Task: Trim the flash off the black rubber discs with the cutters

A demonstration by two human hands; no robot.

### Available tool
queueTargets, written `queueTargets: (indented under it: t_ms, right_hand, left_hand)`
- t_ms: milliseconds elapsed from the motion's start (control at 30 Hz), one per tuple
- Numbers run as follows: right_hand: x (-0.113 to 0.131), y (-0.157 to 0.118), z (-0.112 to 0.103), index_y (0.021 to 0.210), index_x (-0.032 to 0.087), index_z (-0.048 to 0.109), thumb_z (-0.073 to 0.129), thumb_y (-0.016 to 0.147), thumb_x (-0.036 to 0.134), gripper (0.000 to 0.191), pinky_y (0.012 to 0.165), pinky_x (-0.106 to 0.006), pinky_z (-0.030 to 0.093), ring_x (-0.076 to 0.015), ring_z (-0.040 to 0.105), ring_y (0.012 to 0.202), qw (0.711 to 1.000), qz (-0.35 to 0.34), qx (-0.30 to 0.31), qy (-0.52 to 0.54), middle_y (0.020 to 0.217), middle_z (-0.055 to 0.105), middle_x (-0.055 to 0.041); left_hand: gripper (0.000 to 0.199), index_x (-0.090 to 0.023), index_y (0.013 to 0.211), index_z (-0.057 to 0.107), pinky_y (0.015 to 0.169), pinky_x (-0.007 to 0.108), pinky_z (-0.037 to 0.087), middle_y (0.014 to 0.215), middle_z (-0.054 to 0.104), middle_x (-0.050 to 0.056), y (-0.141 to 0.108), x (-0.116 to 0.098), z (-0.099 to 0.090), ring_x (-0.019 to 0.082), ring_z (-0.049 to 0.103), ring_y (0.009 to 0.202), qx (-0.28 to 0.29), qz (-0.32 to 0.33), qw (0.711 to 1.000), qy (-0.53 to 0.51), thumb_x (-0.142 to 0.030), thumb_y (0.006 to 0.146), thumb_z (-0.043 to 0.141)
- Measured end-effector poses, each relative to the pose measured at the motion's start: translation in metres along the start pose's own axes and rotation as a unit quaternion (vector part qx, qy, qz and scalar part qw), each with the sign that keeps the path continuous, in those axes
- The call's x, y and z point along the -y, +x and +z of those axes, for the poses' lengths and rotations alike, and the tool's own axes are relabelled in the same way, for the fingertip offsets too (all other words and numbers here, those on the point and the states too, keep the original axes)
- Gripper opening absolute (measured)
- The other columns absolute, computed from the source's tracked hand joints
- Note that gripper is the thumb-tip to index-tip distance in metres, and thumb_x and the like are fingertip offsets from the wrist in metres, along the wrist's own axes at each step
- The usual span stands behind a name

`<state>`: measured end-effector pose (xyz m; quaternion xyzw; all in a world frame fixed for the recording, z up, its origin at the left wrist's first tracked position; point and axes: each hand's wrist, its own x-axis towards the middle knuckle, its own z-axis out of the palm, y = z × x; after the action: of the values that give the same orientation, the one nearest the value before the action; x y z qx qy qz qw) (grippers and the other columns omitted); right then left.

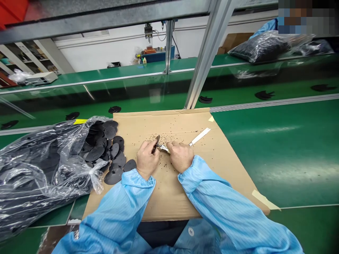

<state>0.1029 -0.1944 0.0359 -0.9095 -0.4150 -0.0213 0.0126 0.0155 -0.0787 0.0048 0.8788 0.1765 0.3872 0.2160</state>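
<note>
My left hand (pixel 147 157) is closed on a black plastic disc (pixel 156 144), tipped up so that mostly its edge shows. In my right hand (pixel 181 155) is a pair of small cutting pliers (pixel 164 148), its handles mostly hidden by the fingers. The metal jaws meet the disc's edge between the two hands. Tiny black scraps lie scattered on the cardboard sheet (pixel 185 201) around them. To the right of my right hand rests a slim white-handled tool (pixel 200 136), perhaps a knife. Loose black discs (pixel 113 176) are heaped left of my left hand.
A large clear plastic bag (pixel 47 169) full of black discs lies at the left, its mouth toward the cardboard. Behind the cardboard runs a green belt (pixel 148 102) with small stacks of black pieces (pixel 264 95). A metal post (pixel 203 53) rises beyond the cardboard's far edge.
</note>
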Motion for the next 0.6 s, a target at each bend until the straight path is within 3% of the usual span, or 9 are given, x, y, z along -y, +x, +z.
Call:
queueTargets:
  t_ms: [133, 233, 400, 500, 600]
  right_hand:
    - [-0.001, 0.001, 0.001, 0.101, 0.022, 0.063, 0.042, 0.091, 0.016, 0.024, 0.067, -0.031, 0.037, -0.0235, 0.062, 0.088, 0.999, 0.005, -0.01, 0.034, 0.096, 0.067, -0.0067]
    - [-0.004, 0.002, 0.003, 0.103, 0.023, 0.063, 0.047, 0.087, 0.017, 0.023, 0.067, -0.03, 0.039, -0.0216, 0.062, 0.087, 0.994, 0.019, -0.034, 0.104, 0.098, 0.068, -0.0045]
    - [-0.014, 0.007, 0.009, 0.103, 0.021, 0.063, 0.049, 0.087, 0.021, 0.022, 0.074, -0.029, 0.044, -0.0216, 0.063, 0.091, 0.968, 0.04, -0.1, 0.227, 0.099, 0.069, -0.0052]
    - [-0.018, 0.01, 0.01, 0.1, 0.02, 0.064, 0.049, 0.085, 0.023, 0.021, 0.078, -0.031, 0.045, -0.0231, 0.063, 0.091, 0.953, 0.059, -0.118, 0.273, 0.097, 0.07, -0.0056]
    - [-0.019, 0.012, 0.009, 0.097, 0.021, 0.065, 0.049, 0.085, 0.026, 0.02, 0.078, -0.033, 0.047, -0.0239, 0.064, 0.09, 0.944, 0.079, -0.112, 0.299, 0.095, 0.07, -0.0058]
  left_hand:
    - [0.024, -0.017, 0.1, 0.068, 0.073, 0.027, 0.047, 0.08, 0.062, 0.004, 0.002, -0.003, -0.002, 0.016, 0.058, 0.076, -0.008, -0.035, 0.999, -0.028, -0.015, 0.08, 0.055]
    - [0.015, -0.017, 0.093, 0.066, 0.073, 0.028, 0.047, 0.079, 0.062, 0.004, 0.004, -0.003, -0.001, 0.017, 0.058, 0.077, -0.015, -0.121, 0.989, -0.082, -0.024, 0.081, 0.058]
    - [0.025, -0.016, 0.094, 0.058, 0.065, 0.027, 0.051, 0.083, 0.064, 0.003, 0.006, 0.002, 0.007, 0.015, 0.061, 0.071, -0.025, -0.271, 0.923, -0.273, -0.037, 0.08, 0.063]
    - [0.03, -0.016, 0.096, 0.056, 0.062, 0.026, 0.054, 0.088, 0.063, 0.003, 0.007, 0.004, 0.011, 0.014, 0.062, 0.072, -0.031, -0.3, 0.882, -0.363, -0.038, 0.077, 0.066]
    - [0.03, -0.016, 0.094, 0.055, 0.062, 0.026, 0.056, 0.089, 0.062, 0.003, 0.008, 0.003, 0.012, 0.012, 0.06, 0.073, -0.037, -0.307, 0.861, -0.404, -0.036, 0.075, 0.068]
